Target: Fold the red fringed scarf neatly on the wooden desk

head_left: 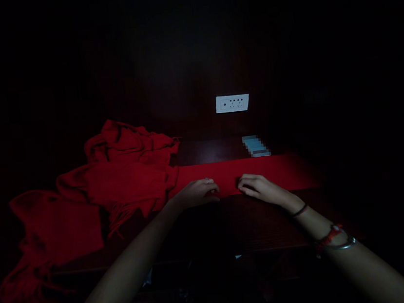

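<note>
Datum: flat red cloth strip point(225, 178). Near side: open passage above dark tabletop point(262, 222). Left end: obstructed by crumpled red cloth point(124, 180). Far side: clearance between crumpled red cloth and blurred pale-blue object point(255, 145).

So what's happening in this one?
In a dark room, a person has both bare hands at the near edge of a flat red cloth strip on a dark table. The left hand and right hand are apart, fingers bent; whether they grip the cloth is unclear. Rumpled, fringed red cloth lies at the left. A blurred bluish item sits beyond the strip, below a wall socket.
</note>
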{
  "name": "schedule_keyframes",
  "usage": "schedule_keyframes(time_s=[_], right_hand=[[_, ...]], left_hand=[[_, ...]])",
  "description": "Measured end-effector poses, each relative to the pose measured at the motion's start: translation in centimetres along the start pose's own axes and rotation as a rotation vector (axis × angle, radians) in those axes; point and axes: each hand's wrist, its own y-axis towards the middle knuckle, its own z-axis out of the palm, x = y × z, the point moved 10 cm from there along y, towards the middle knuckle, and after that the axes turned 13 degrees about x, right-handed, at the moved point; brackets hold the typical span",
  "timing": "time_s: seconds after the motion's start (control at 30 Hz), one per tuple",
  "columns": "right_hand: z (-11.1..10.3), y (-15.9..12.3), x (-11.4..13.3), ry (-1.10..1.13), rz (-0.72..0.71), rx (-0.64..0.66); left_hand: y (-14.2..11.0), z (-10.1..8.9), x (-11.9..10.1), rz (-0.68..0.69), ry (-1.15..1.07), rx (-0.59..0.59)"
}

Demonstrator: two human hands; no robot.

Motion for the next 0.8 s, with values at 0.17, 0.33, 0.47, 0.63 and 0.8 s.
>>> schedule_keyframes(time_s=[0.17,0.33,0.47,0.63,0.8], right_hand=[[0.3,-0.1,-0.3,-0.001,-0.004,0.028],[1.0,-0.1,-0.5,-0.065,-0.006,0.073],[0.6,-0.2,-0.3,-0.080,-0.003,0.052],[0.6,-0.3,-0.2,-0.029,-0.013,0.073],[1.1,-0.3,-0.3,-0.026,-0.026,0.106]], left_hand=[[-0.1,-0.5,-0.3,-0.010,0.019,-0.009],[-0.2,-1.3,-0.6,-0.031,0.013,-0.045],[-0.4,-1.8,-0.8,-0.027,0.000,-0.078],[-0.2,-0.4,-1.0,0.022,-0.024,0.024],[-0.1,0.0,-1.0,0.032,-0.057,0.057]])
